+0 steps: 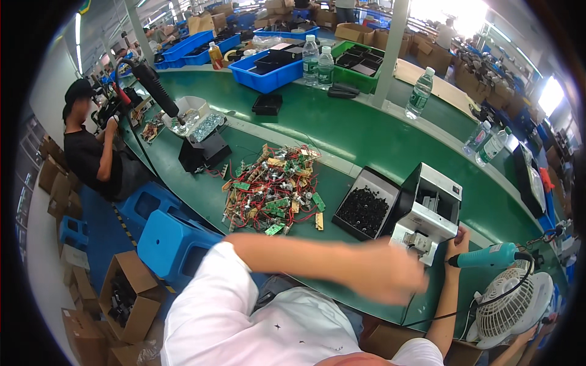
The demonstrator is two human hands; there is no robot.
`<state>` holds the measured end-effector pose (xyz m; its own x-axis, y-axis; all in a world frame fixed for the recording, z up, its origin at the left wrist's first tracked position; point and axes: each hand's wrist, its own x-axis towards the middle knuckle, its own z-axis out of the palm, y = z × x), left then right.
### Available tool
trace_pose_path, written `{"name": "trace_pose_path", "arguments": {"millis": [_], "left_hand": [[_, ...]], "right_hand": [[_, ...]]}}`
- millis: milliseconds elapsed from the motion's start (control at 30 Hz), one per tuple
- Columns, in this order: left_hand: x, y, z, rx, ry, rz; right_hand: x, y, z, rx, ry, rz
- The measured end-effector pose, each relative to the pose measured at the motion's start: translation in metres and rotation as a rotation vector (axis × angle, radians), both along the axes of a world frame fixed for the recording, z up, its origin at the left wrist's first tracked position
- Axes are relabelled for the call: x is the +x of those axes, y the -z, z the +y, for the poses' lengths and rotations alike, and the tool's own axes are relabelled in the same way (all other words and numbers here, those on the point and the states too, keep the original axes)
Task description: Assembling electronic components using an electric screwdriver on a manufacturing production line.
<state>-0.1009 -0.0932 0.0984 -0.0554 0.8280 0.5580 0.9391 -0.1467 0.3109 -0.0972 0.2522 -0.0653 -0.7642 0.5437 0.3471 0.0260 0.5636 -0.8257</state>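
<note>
My left hand is smeared by motion in front of a boxy black and silver machine that looks like a screw feeder. Its forearm crosses the view from the left, and its fingers cannot be made out. Against the machine's near right corner is my right hand, its fingers partly hidden there; whether it grips anything is unclear. A teal electric screwdriver with a black cord lies across the view beside my right wrist. Left of the machine stands an open box of small black parts. A heap of circuit boards with red wires lies further left.
A white fan stands at the right. Behind are water bottles, a blue bin and a green bin. At left hangs a black electric screwdriver; a co-worker sits beyond blue stools.
</note>
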Motion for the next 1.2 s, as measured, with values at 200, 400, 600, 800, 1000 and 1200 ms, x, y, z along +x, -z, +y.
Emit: {"name": "trace_pose_path", "arguments": {"millis": [200, 400, 600, 800, 1000, 1200], "left_hand": [[-0.296, -0.029, -0.154, 0.276, -1.065, 0.234], [-0.455, 0.055, -0.309, -0.398, -1.738, 0.104], [-0.485, 0.055, -0.326, -0.64, -1.721, 0.126], [-0.509, 0.051, -0.346, -0.716, -1.475, 0.352], [-0.501, 0.058, -0.328, -0.613, -1.387, 0.461], [-0.51, 0.058, -0.294, -0.561, -1.354, 0.613]], "right_hand": [[0.008, -0.009, -0.017, 0.104, 0.029, -0.073], [0.003, -0.015, -0.027, 0.073, 0.002, -0.004], [0.008, -0.037, -0.039, 0.002, 0.04, -0.093], [0.003, -0.039, -0.041, -0.015, 0.042, -0.115], [0.002, -0.04, -0.039, -0.012, 0.045, -0.142], [0.004, -0.035, -0.035, 0.026, 0.009, -0.142]]}}
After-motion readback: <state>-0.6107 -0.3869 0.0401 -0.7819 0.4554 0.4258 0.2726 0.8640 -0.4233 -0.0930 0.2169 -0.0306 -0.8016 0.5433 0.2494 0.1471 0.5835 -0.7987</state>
